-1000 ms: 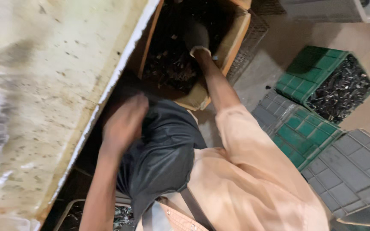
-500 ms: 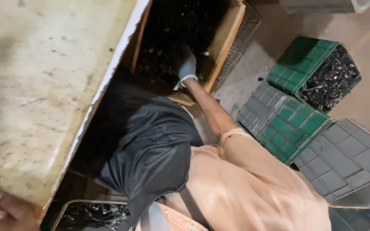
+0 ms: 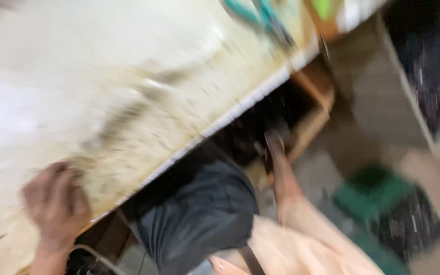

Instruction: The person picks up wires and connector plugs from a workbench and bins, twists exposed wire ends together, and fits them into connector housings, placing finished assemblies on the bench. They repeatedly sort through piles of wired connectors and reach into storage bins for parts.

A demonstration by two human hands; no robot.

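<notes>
Reach under the bench, by the look of it: right hand (image 3: pixel 274 145) down at the mouth of the wooden crate (image 3: pixel 314 109) beneath the worktop (image 3: pixel 128 76), among dark small parts. Too blurred to tell whether closed on anything or spread. Left hand (image 3: pixel 54 203) laid flat on the near edge of the worktop, fingers loosely apart, holding nothing, seemingly bracing. Calls next for a sure feel inside the shadowed crate and steady weight on the bracing hand. Counted: two hands; one wooden crate; one green crate (image 3: pixel 375 191) on the floor, well to the right of the reaching arm, with dark metal pieces in or just beside it; one teal-handled tool (image 3: pixel 253 12) near the far edge of the worktop; one dark cloth (image 3: pixel 199 214) over the lap. Possibly more crates, lost to blur
</notes>
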